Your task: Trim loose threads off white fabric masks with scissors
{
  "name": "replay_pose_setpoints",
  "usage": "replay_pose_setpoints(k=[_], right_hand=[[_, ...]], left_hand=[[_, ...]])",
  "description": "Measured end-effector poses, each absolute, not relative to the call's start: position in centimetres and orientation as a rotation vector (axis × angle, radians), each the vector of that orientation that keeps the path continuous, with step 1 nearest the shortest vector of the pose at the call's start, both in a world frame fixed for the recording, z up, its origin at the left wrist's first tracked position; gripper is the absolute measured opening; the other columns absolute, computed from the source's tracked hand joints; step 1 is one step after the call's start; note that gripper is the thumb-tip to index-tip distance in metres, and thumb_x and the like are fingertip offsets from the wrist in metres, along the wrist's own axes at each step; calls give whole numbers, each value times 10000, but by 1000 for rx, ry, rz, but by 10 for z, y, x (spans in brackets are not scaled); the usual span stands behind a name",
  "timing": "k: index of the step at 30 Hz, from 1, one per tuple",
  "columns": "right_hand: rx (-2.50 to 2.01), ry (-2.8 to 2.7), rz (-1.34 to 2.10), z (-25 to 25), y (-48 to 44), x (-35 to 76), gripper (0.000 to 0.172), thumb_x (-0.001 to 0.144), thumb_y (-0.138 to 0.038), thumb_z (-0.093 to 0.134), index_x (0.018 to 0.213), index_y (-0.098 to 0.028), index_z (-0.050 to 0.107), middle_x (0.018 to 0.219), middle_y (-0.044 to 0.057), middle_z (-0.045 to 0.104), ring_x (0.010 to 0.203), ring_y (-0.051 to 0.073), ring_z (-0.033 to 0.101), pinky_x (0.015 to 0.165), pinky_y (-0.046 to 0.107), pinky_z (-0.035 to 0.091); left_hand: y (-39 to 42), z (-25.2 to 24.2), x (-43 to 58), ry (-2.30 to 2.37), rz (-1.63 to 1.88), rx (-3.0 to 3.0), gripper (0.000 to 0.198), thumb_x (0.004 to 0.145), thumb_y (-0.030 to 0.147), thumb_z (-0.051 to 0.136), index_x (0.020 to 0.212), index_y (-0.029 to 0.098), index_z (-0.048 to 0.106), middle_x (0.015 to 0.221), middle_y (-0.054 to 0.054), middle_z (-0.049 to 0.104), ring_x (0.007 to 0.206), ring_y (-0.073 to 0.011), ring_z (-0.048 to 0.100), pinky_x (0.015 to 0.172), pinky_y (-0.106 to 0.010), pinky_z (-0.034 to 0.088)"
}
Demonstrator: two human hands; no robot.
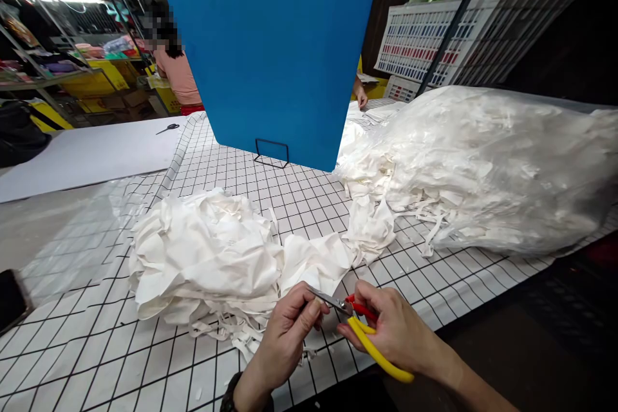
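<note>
My right hand (391, 328) grips scissors (379, 351) with one red and one yellow handle. Their metal blades point left, up against the fingers of my left hand (292, 325). That hand is closed in a pinch on a bit of white cloth; most of this piece is hidden by the fingers. Just beyond both hands lies a white cloth piece (316, 261) on the table. Left of it rises a heap of white cloth pieces (207, 251) with narrow straps trailing at its front edge.
A large clear plastic bag (497, 167) full of white cloth pieces lies at right. A blue board (275, 58) stands on the checked tablecloth (188, 167). A phone (12, 299) is at far left, dark scissors (168, 128) behind. A person (178, 74) sits beyond the board.
</note>
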State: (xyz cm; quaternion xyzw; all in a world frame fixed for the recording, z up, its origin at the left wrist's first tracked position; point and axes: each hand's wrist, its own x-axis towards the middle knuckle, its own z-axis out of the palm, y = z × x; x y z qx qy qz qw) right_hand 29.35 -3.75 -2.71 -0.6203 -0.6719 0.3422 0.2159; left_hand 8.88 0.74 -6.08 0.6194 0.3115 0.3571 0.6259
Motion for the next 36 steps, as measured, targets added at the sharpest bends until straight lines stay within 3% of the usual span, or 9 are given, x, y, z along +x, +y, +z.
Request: replay_pose_setpoints(k=[4, 6, 11, 18, 23, 27, 32, 36], right_hand=[[-1648, -1717, 1130, -35, -31, 313, 408, 733, -459, 737, 734, -223, 404, 593, -90, 418, 540, 92, 366, 494, 215, 308], [-1624, -1542, 1205, -40, -22, 331, 390, 748, -456, 733, 774, -224, 421, 655, -76, 478, 591, 105, 451, 548, 221, 389], [-1808, -1355, 1052, -55, 6, 354, 415, 717, -435, 756, 927, -228, 464, 916, 13, 632, 803, 195, 620, 691, 338, 513], [-1606, -1432, 1036, -61, 41, 329, 266, 758, -354, 697, 868, -214, 499, 909, 12, 646, 813, 183, 624, 715, 339, 513], [-1400, -1300, 1096, -21, 68, 341, 380, 723, -434, 741, 865, -219, 462, 857, -13, 625, 686, 124, 588, 614, 268, 490], [-1440, -1212, 1017, -3, 90, 348, 416, 690, -402, 786, 828, -217, 440, 860, -4, 634, 667, 109, 568, 571, 237, 453], [-1529, -1328, 1189, -28, 84, 357, 430, 664, -369, 814, 780, -205, 434, 893, 61, 688, 641, 138, 596, 523, 254, 453], [-1602, -1436, 1180, -55, 72, 357, 379, 651, -301, 802, 815, -201, 475, 938, 39, 684, 755, 161, 616, 611, 263, 466]], left_hand=[[8, -59, 90, 688, 847, 1416, 252, 976, 317, 463, 848, 172, 624, 799, -32, 514, 780, -167, 492, 747, -289, 372], [10, -58, 90, 659, 891, 1390, 237, 974, 310, 464, 848, 177, 615, 821, -31, 493, 794, -167, 482, 751, -287, 369], [16, -53, 84, 635, 1003, 1249, 223, 969, 285, 462, 851, 173, 615, 971, -55, 499, 765, -149, 458, 714, -272, 381], [29, -30, 67, 642, 1155, 1160, 190, 923, 252, 511, 832, 160, 650, 937, -59, 529, 763, -154, 492, 720, -257, 410], [47, -12, 53, 635, 1309, 1065, 155, 838, 221, 560, 709, 154, 615, 827, -56, 538, 796, -164, 475, 699, -215, 417], [59, -17, 52, 663, 1382, 977, 182, 773, 240, 564, 614, 154, 551, 775, -57, 524, 751, -162, 452, 645, -217, 405], [62, -38, 40, 910, 1350, 1105, 155, 763, 253, 578, 646, 152, 583, 726, -28, 506, 675, -147, 428, 603, -232, 376], [53, -38, 22, 1194, 1095, 1414, 247, 809, 370, 543, 653, 179, 555, 666, -14, 492, 628, -167, 448, 600, -275, 379]])
